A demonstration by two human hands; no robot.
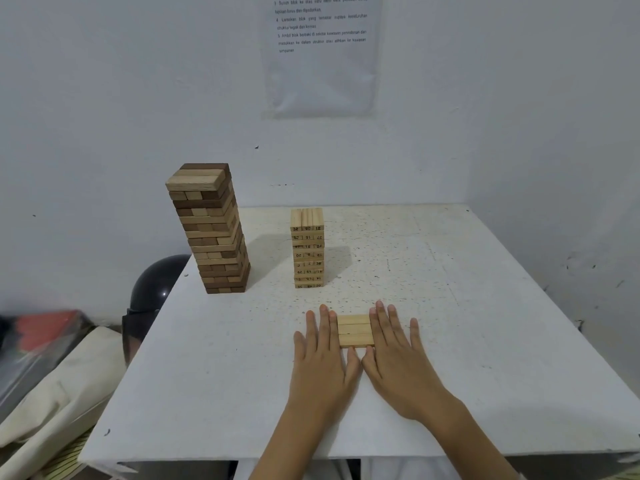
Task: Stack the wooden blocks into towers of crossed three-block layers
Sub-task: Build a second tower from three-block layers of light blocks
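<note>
Across most of view: white speckled tabletop, far edge against wall, right edge along 2nd wall. On wall above far edge: plastic-sleeved printed sheet, small txt, only partly legible. Off left edge, lower down: heaped cream cloth, w/ round black dome just beside that edge.

Near far-left corner: tall tower of mixed dark & light wooden blocks in crossed layers, upright, top layer light in front w/ one dark block at back.

At middle of near edge: left hand & right hand, forearms over that edge. Both palms down, flat on tabletop, fingers straight, clasping nothing. Left hand's index side against left ends of a block layer, right hand's fingers against its right ends. Thumb tips close together at layer's near side.

Toward far edge, about mid-width, well apart from tall tower: shorter numbered tower of pale blocks, upright, printed nos. on ends facing near edge, 32 & 12 readable in top row.

Between the two hands, nearer than numbered tower: flat layer of three pale blocks, side by side & touching, long sides parallel to near edge, lying directly on tabletop.
</note>
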